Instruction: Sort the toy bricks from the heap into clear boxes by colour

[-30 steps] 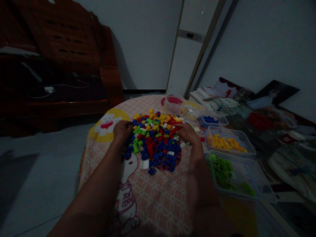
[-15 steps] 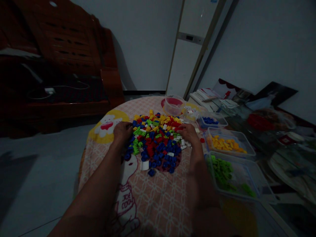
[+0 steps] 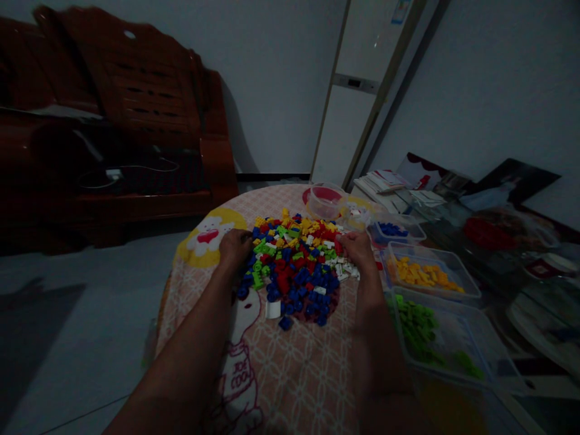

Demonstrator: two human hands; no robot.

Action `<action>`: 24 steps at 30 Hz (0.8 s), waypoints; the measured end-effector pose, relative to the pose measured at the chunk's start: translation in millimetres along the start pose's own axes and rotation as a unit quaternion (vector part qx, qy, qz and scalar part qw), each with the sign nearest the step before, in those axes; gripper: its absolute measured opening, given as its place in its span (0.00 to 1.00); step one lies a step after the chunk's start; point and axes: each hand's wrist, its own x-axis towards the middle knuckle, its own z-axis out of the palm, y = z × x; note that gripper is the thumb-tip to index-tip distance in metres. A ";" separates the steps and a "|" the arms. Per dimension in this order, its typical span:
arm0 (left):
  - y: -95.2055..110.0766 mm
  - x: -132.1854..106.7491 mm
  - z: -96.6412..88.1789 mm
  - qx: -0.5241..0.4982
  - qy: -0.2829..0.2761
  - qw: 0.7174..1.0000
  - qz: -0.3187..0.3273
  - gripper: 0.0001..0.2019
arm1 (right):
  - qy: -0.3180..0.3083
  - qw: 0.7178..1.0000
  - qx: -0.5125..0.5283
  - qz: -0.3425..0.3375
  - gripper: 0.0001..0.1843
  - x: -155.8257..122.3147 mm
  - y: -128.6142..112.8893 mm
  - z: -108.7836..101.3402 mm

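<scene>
A mixed pile of plastic building bricks (image 3: 294, 260) in red, blue, green, yellow and white lies on the round table. At the pile's left edge is my left hand (image 3: 233, 249), its fingers curled together; what they hold, if anything, is too dark to make out. My right hand (image 3: 359, 248) reaches in from the opposite side, its fingertips closed on a red brick (image 3: 338, 244). White bricks (image 3: 347, 269) lie just under that hand. A white curved piece (image 3: 273, 310) and a blue brick (image 3: 286, 323) sit at the near edge of the pile.
Clear boxes stand on the right, holding blue bricks (image 3: 392, 229), yellow bricks (image 3: 426, 273) and green bricks (image 3: 417, 332). A round clear tub (image 3: 327, 202) stands at the back. Papers (image 3: 383, 181) and a glass-topped surface lie beyond the boxes. A wooden bench (image 3: 149, 115) is at far left.
The camera view has shifted, so the whole scene sits slightly lower and further right. Both hands stay at the two sides of the pile, with little visible movement against it.
</scene>
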 end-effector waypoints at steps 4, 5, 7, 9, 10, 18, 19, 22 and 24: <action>-0.4 -0.3 0.8 0.004 0.003 1.000 0.001 0.22 | -0.011 0.999 0.028 0.031 0.20 0.8 1.4 4.7; -0.3 -0.3 0.8 0.003 0.002 1.000 0.000 0.22 | -0.012 0.998 0.041 0.042 0.19 1.0 1.3 6.1; 0.4 -0.5 0.4 -0.001 0.000 1.000 -0.005 0.22 | -0.018 0.995 0.079 0.058 0.19 1.4 1.2 8.6; 1.6 -0.9 -0.6 -0.001 -0.001 1.000 -0.008 0.22 | -0.032 0.990 0.129 0.057 0.20 1.5 1.8 10.4; 2.3 -1.1 -1.2 0.000 -0.002 1.000 -0.008 0.22 | -0.041 0.986 0.153 0.052 0.21 1.6 2.5 11.0; 3.3 -2.2 -4.1 0.004 -0.006 1.000 0.001 0.22 | -0.032 0.969 0.244 0.014 0.23 7.7 9.9 15.0; 2.9 -2.2 -3.5 0.004 -0.003 1.000 0.000 0.22 | -0.016 0.968 0.249 0.007 0.23 9.1 10.7 15.6; 2.0 -1.8 -1.4 0.005 -0.001 1.000 -0.005 0.23 | 0.021 0.962 0.273 -0.011 0.23 12.6 13.3 17.3; 1.7 -1.6 -0.3 0.004 -0.002 1.000 -0.007 0.23 | 0.030 0.958 0.283 -0.011 0.24 13.8 15.4 18.2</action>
